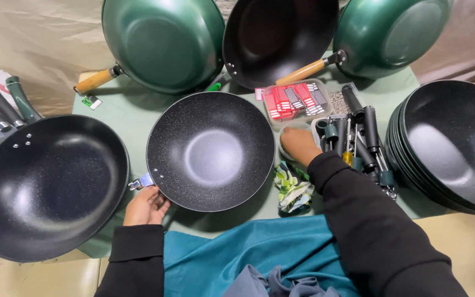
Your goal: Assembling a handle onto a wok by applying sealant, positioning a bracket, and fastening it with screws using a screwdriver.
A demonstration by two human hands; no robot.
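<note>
Green cloth [133,113] is covering the table; left hand [147,206], fingers curled, is cupping the black speckled handleless wok [210,151] at seven o'clock; right hand [299,145] is dipping into a small round clear tub [290,131], fingers hidden.

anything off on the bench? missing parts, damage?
The centre wok has no handle, only a bare metal bracket by the left hand. The right hand reaches into a small tub. No damage visible.

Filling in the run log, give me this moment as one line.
left hand: steadies handleless wok by bracket | right hand: reaching into small clear container | handles tray beside
</note>
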